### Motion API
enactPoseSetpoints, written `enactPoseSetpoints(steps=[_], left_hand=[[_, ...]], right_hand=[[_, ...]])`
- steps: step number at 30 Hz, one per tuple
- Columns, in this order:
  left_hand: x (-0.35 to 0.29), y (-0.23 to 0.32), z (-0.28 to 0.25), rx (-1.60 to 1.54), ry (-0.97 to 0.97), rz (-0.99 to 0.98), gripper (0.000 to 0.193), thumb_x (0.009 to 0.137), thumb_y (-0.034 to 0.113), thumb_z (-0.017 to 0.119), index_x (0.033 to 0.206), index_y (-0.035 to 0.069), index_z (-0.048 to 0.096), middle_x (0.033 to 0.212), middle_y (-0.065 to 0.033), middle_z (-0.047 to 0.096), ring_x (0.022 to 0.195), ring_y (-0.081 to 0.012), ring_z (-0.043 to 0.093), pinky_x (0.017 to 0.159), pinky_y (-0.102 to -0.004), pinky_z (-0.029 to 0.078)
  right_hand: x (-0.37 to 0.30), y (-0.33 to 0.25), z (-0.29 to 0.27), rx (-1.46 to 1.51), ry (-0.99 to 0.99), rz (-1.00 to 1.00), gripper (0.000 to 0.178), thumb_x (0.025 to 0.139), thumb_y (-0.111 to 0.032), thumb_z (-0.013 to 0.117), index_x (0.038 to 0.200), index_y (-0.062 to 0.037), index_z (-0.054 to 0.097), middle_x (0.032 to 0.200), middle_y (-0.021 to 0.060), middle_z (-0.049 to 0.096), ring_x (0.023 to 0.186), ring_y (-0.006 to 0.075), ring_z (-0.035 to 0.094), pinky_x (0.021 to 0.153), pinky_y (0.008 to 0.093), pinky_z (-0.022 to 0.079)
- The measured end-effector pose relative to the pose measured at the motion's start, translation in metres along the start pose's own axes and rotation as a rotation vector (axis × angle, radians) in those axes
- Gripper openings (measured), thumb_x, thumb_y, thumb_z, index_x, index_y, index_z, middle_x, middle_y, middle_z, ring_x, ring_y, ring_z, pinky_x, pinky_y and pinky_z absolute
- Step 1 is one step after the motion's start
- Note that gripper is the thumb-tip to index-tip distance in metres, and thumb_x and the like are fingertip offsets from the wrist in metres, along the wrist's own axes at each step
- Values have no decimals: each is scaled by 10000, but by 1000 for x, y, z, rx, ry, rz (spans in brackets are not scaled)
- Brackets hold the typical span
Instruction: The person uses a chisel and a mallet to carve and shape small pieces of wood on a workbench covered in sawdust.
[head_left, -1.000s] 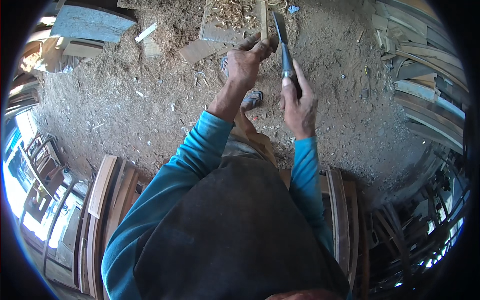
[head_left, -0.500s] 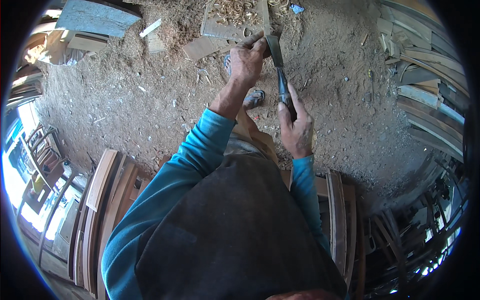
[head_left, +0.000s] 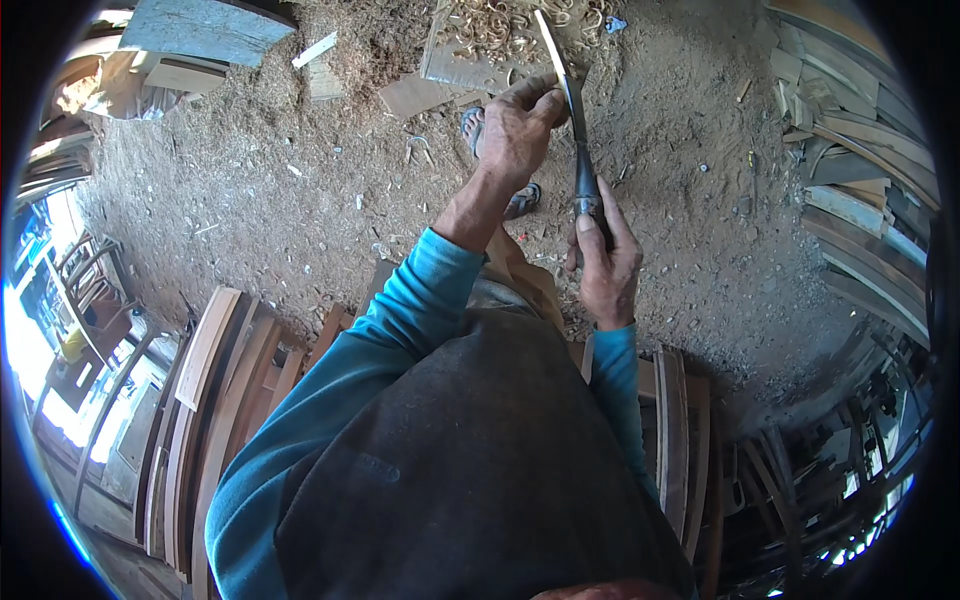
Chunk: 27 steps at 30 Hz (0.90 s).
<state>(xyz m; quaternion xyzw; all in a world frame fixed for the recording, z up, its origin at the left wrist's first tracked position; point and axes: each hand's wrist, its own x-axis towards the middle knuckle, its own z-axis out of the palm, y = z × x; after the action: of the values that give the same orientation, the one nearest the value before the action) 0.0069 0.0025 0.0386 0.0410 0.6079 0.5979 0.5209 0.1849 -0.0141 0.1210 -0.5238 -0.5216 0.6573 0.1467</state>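
My right hand [head_left: 612,275] is wrapped round the dark handle of a chisel [head_left: 586,180], its index finger stretched along the side. The chisel points away from me, with its narrow edge turned up. My left hand [head_left: 518,130] is closed at the blade, thumb and fingers pinching it partway along. Beyond those fingers a bright, pale length runs on to the far end; I cannot tell whether it is shining blade or a strip of wood. Part of the blade is hidden by the left fingers.
Curled wood shavings [head_left: 500,25] lie on a board [head_left: 455,68] ahead. A loose wood piece [head_left: 415,97] lies left of it on the dusty ground. Stacked planks [head_left: 860,215] stand at the right, more boards [head_left: 215,350] at the lower left. My sandalled feet [head_left: 472,130] are below.
The chisel has turned from showing its broad flat face to showing its narrow edge, and more of its length shows. Both hands appear slightly further right in the picture.
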Motion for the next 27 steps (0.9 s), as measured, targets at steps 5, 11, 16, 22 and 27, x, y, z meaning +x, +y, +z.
enactPoseSetpoints(steps=[5,11,16,22,27], left_hand=[[4,-3,1,-188,13,-69,261,1029,149,619,1243,3,645,1103,-68,716,1009,-155,690,870,-284,563],[6,1,-3,-154,-16,-54,226,1025,122,612,1207,-9,646,1082,-80,711,1000,-147,685,906,-297,557],[6,1,-5,45,-2,78,298,1050,133,556,1270,-55,628,1031,-91,723,922,-163,703,862,-306,574],[-5,5,-10,217,-52,111,390,1080,192,529,1392,-37,583,1014,-79,726,878,-125,686,811,-276,570],[-6,-9,-13,95,-27,127,409,1083,218,540,1426,-1,577,985,-49,716,843,-83,645,749,-256,547]], right_hand=[[-6,-10,4,34,-2,36,561,1043,-248,547,1542,-20,433,741,41,584,568,95,555,501,258,456],[-10,-17,7,75,-27,27,564,1045,-237,538,1545,-5,419,737,42,582,573,94,551,512,264,466],[-10,-17,10,13,-41,8,541,1045,-190,535,1541,-4,425,735,42,581,571,86,545,517,268,472],[-7,-23,19,-60,-8,-29,526,1042,-165,537,1543,-34,441,713,24,574,568,80,538,522,274,472],[-3,-25,19,-178,-23,47,538,1029,-145,558,1537,-12,438,931,78,682,679,89,591,614,286,518]])
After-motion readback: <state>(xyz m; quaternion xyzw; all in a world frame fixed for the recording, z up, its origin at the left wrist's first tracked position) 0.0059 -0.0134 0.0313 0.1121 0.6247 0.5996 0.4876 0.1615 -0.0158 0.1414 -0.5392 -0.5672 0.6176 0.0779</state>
